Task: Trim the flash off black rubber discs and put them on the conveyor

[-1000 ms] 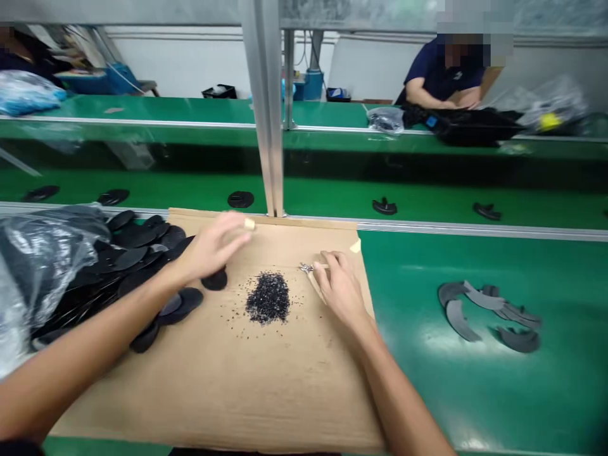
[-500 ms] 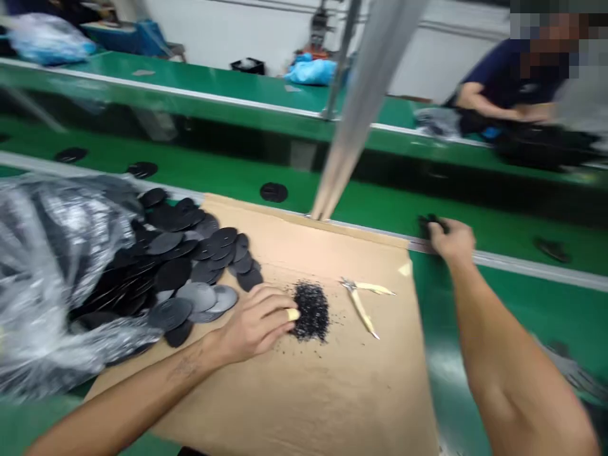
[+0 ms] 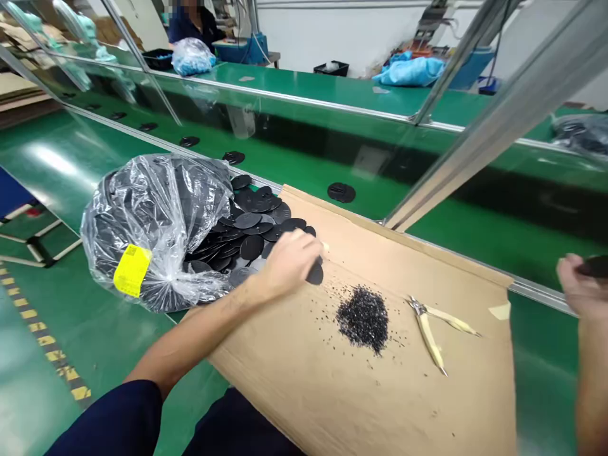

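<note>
My left hand (image 3: 291, 263) is closed on a black disc (image 3: 315, 274) at the edge of a heap of black discs (image 3: 251, 225) that spills from a clear plastic bag (image 3: 156, 228) onto a cardboard sheet (image 3: 361, 386). At the right edge of the view, over the conveyor rail, my right hand (image 3: 580, 288) grips a dark black piece (image 3: 595, 266). A small pile of black scraps (image 3: 364, 316) lies in the middle of the cardboard, and yellow-handled nippers (image 3: 434, 326) lie loose to its right.
Green conveyor belts (image 3: 294, 161) run behind the cardboard with single black discs (image 3: 341, 192) on them. A slanted metal post (image 3: 479, 139) rises from the rail. A yellow label (image 3: 132, 271) sits on the bag. Another person (image 3: 192, 19) sits at the far left.
The view swung left. My left hand moved from the scrap pile to the heap and closed on a disc. My right hand stayed out at the rail, holding a black piece.
</note>
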A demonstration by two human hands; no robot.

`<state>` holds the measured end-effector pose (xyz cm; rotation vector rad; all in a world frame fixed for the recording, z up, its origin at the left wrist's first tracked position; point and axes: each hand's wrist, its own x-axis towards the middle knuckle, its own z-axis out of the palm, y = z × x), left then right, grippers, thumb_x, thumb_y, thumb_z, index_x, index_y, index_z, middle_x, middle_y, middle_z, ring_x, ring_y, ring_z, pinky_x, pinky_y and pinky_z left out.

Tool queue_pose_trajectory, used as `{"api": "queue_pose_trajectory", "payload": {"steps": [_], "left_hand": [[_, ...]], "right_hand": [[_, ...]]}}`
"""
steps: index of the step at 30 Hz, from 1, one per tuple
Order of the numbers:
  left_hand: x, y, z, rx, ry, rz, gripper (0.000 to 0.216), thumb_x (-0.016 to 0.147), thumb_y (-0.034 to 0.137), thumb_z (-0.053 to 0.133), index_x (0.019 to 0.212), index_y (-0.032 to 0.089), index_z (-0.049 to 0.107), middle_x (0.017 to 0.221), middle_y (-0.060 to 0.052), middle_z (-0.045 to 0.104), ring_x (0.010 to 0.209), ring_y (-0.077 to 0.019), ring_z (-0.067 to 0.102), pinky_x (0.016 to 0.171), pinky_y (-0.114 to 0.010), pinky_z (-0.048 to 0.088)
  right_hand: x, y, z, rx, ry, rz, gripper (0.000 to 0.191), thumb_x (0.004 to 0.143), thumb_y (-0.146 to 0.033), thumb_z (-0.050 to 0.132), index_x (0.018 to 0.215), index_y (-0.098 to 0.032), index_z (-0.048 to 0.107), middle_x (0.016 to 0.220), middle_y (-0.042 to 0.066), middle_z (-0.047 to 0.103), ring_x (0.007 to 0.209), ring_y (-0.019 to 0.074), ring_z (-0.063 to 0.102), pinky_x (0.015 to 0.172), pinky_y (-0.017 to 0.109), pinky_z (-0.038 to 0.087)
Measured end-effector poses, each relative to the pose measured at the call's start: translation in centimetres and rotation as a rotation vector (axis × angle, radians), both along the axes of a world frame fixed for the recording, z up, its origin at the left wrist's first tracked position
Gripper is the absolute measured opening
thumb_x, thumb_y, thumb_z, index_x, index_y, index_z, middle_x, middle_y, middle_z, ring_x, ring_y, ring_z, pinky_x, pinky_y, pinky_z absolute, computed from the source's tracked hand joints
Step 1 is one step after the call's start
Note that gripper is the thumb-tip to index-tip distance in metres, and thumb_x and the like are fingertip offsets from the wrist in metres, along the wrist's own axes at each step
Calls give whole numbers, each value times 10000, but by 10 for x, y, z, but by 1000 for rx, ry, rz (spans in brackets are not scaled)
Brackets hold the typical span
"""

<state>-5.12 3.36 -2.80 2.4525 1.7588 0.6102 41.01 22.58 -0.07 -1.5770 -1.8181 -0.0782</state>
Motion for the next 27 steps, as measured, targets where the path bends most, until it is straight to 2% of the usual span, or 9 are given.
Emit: {"api": "queue_pose_trajectory", "payload": {"steps": [2, 3, 6, 8, 10, 13, 17, 20, 27], "left_hand": [[-12, 16, 12, -137, 112, 92, 294, 1025, 189, 394, 1094, 183, 680, 1125, -117, 692, 1066, -257, 614, 891, -386, 502], [-16, 24, 17, -190, 147, 104, 273, 1012, 175, 424, 1117, 185, 675, 1139, -118, 681, 1093, -260, 613, 911, -381, 504], [-16, 41, 23, -255, 191, 90, 229, 949, 105, 503, 1065, 178, 686, 1097, -102, 676, 1078, -248, 636, 909, -338, 515], [-14, 47, 22, -248, 195, 83, 227, 928, 73, 503, 1011, 170, 690, 1057, -94, 683, 1044, -242, 649, 881, -319, 520], [-13, 49, 22, -226, 184, 77, 239, 929, 69, 484, 1016, 160, 686, 1060, -102, 688, 1031, -246, 654, 867, -323, 527], [-10, 44, 22, -145, 106, 43, 314, 969, 93, 416, 1164, 147, 656, 1105, -122, 681, 1022, -240, 650, 883, -342, 537], [12, 23, 15, 98, -430, -155, 280, 989, 151, 453, 1131, 175, 694, 998, -69, 694, 915, -173, 654, 844, -298, 550], [39, -5, 6, 132, -758, -278, 211, 956, 158, 558, 1075, 186, 730, 997, -60, 725, 906, -153, 678, 797, -271, 563], [67, -45, -13, 2, -761, -484, 312, 1032, 191, 460, 1185, 176, 732, 1125, -105, 760, 1047, -177, 714, 873, -296, 595]], "right_hand": [[0, -15, 9, -137, 399, -43, 832, 1063, -377, -109, 300, -219, 186, 1169, 198, 694, 900, 273, 693, 549, 484, 391], [-5, -24, 13, -196, 657, -84, 802, 1049, -356, -116, 309, -217, 160, 1198, 173, 692, 964, 289, 688, 553, 491, 391], [-38, -62, 22, -245, 1307, -189, 791, 1085, -339, -7, 426, -202, 408, 1221, 108, 696, 1065, 241, 681, 623, 455, 479], [-70, -96, 21, -326, 1531, -134, 487, 1056, -182, 364, 618, -207, 576, 1129, 96, 712, 979, 185, 708, 732, 396, 584], [-103, -134, 14, -463, 1502, -42, 176, 848, -32, 604, 746, -174, 623, 1016, 113, 715, 892, 204, 735, 742, 331, 631], [-146, -187, -5, -639, 1466, 225, 433, 612, -72, 871, 890, -202, 565, 1034, 117, 729, 891, 280, 752, 719, 327, 661], [-180, -230, -30, -787, 1410, 405, 565, 663, -382, 985, 1009, -208, 573, 1097, 83, 716, 920, 258, 752, 775, 316, 662], [-188, -244, -40, -834, 1340, 450, 602, 724, -514, 951, 1124, -185, 645, 1019, 73, 710, 864, 248, 747, 726, 315, 654], [-191, -256, -44, -800, 1301, 551, 513, 767, -547, 943, 1064, -176, 751, 950, 35, 717, 850, 191, 682, 780, 277, 616]]}}
